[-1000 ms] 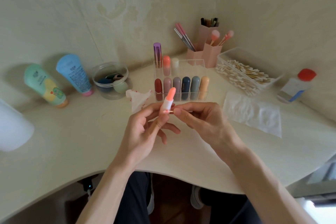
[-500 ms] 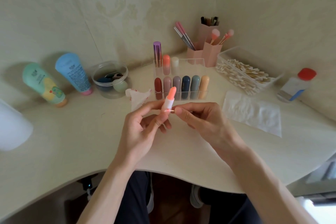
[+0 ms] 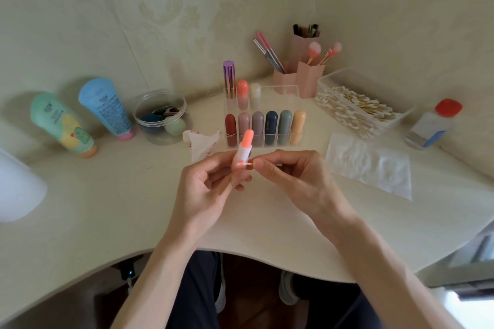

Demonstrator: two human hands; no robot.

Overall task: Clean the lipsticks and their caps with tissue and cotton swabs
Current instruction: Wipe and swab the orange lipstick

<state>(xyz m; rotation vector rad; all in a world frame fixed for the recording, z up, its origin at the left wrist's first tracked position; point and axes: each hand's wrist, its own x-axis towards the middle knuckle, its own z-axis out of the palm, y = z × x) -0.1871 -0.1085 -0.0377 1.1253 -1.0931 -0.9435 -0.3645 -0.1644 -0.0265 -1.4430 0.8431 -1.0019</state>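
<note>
Left hand point(image 3: 203, 195): fingers grip the open lipstick point(image 3: 245, 145) upright above the near-centre tabletop point(image 3: 107, 208); lower fingers are curled in tighter than a second ago.
Right hand point(image 3: 294, 176): fingers pinch a cotton swab point(image 3: 249, 165), its tip against the lipstick's base, unchanged.

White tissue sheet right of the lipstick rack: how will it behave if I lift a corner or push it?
The white tissue sheet looks thin and crinkled, so it would probably hang limp from a pinched corner. Being thin, it is likely very light and easy to tear. Flat on the smooth table, a push would probably bunch it rather than slide it.
</note>
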